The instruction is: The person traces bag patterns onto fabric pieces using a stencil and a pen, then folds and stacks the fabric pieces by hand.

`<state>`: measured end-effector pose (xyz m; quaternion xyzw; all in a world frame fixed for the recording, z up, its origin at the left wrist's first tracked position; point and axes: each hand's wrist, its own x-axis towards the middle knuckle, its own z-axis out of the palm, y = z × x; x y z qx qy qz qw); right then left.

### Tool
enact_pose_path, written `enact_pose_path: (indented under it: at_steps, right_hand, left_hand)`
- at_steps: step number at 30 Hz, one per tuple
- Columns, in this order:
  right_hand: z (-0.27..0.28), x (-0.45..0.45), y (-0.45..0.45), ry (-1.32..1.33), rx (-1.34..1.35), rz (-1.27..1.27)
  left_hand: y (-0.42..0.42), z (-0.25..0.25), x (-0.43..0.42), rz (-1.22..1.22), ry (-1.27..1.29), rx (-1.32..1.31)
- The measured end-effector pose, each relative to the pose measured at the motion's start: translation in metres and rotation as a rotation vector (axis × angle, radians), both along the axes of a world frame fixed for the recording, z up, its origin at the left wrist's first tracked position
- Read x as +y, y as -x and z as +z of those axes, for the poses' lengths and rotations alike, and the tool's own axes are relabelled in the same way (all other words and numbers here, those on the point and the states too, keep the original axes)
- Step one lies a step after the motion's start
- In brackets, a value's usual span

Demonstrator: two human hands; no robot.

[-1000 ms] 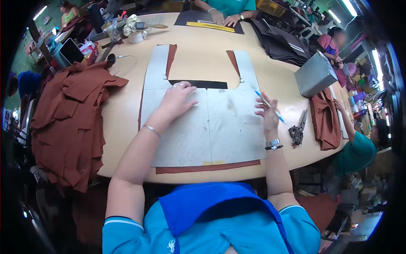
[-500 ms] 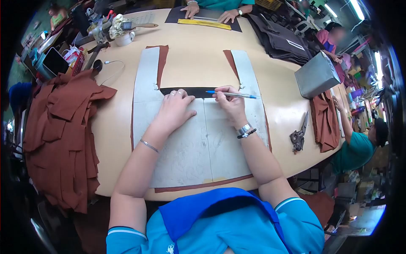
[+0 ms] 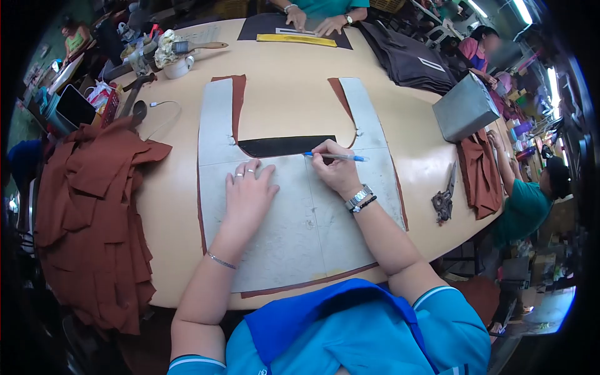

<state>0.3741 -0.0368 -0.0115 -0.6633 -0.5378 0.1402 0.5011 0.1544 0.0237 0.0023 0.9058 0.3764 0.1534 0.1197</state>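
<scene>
A pale grey U-shaped template (image 3: pixel 281 231) lies over reddish-brown fabric (image 3: pixel 239 103), whose edges show around it. My left hand (image 3: pixel 248 195) rests on the template with fingers spread, left of its centre line. In my right hand (image 3: pixel 337 170) is a blue-capped pen (image 3: pixel 351 157), its tip at the template's inner edge near the centre line. A black strip (image 3: pixel 287 145) lies along that inner edge, just beyond both hands.
Brown fabric pieces (image 3: pixel 94 219) are heaped at the left. Scissors (image 3: pixel 445 199), a metal block (image 3: pixel 465 107) and more brown fabric (image 3: pixel 480 175) are at the right. A mug with a brush (image 3: pixel 178 67) stands at the back left. Across the table, a co-worker's hands touch dark material (image 3: pixel 250 28).
My right hand has moved left from the template's right side, bringing the pen to the inner edge. My left hand has slid back off the black strip onto the template.
</scene>
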Motion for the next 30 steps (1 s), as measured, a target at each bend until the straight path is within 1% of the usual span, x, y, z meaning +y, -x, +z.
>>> enact_pose_path:
  at_steps: [3,6,7,9,10,12,16,17,20,23,26,27,30]
  right_hand:
    - [-0.007,0.002,-0.003,-0.05,0.019,0.044]
    - [-0.001,0.001,0.002,-0.002,0.034,-0.014]
    - [-0.002,0.001,-0.001,0.097,0.031,-0.035]
    - [-0.005,0.003,-0.003,0.069,0.19,-0.039]
    - [-0.005,0.008,-0.003,0.052,0.27,-0.035]
    - [-0.002,0.014,-0.003,0.028,0.341,-0.02]
    - [0.008,0.035,0.024,0.089,0.399,0.047]
    - [0.005,0.044,0.034,0.028,0.365,0.092]
    - [-0.001,0.077,0.054,0.003,0.248,0.181]
    - [-0.006,0.104,0.069,-0.02,0.315,0.211]
    - [-0.016,0.115,0.072,-0.004,0.284,0.229]
    - [-0.009,0.112,0.075,0.038,0.261,0.217]
    - [-0.007,0.11,0.078,0.038,0.183,0.226]
  left_hand:
    - [0.002,-0.008,0.0,0.0,-0.033,-0.033]
    - [0.002,-0.005,0.003,-0.018,-0.021,-0.041]
    - [0.003,-0.006,0.004,-0.025,0.01,-0.038]
    - [0.006,-0.007,0.008,-0.028,0.064,-0.032]
    - [0.008,-0.005,0.009,0.023,0.038,-0.014]
    - [0.009,-0.002,0.008,0.125,-0.011,0.018]
    - [0.012,-0.002,0.013,0.114,0.082,0.057]
    - [0.012,0.0,0.013,0.111,0.089,0.064]
    - [0.011,0.002,0.014,0.104,0.101,0.082]
    - [0.011,0.002,0.014,0.102,0.089,0.098]
    - [0.011,-0.001,0.014,0.104,0.064,0.088]
    - [0.012,-0.003,0.014,0.105,0.058,0.082]
    - [0.011,-0.004,0.013,0.113,0.053,0.101]
